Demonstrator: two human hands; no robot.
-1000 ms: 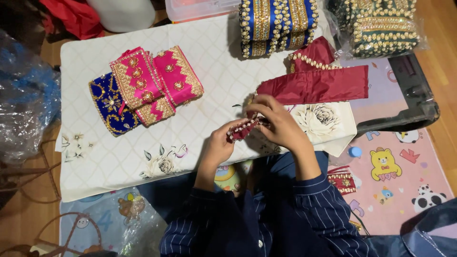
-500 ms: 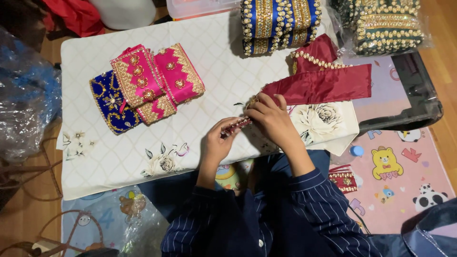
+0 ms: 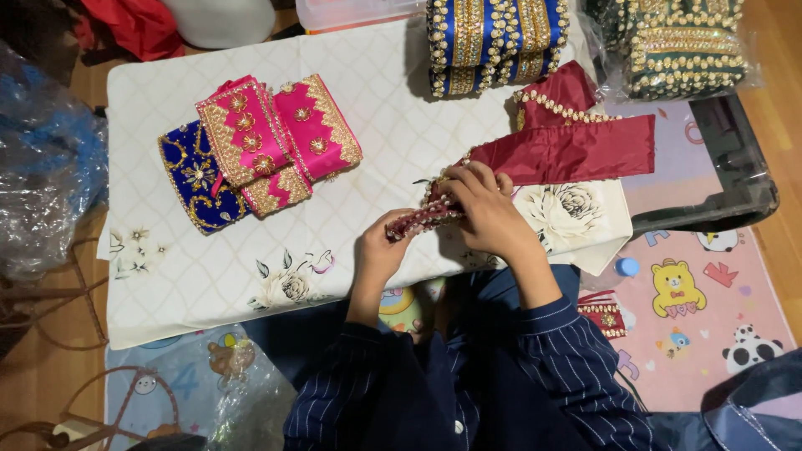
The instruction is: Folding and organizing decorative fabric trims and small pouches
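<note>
My left hand (image 3: pixel 380 249) pinches the near end of a maroon cloth strip (image 3: pixel 576 150) trimmed with pearl and gold beads. My right hand (image 3: pixel 483 207) grips the same strip a little further along, its fingers curled over the beaded edge. The strip runs from my hands up and right across the white floral cloth (image 3: pixel 251 276). Both hands sit close together near the cloth's front edge.
Pink embroidered pouches (image 3: pixel 276 142) and a blue one (image 3: pixel 194 179) lie at the left of the cloth. A stack of blue beaded bands (image 3: pixel 493 38) and a bagged green stack (image 3: pixel 681 42) stand at the back. A dark tray (image 3: pixel 735 179) and a cartoon play mat (image 3: pixel 693 301) are on the right.
My hands have shifted slightly along the beaded strip, and the right hand now covers more of it. The pouches and stacks have not moved.
</note>
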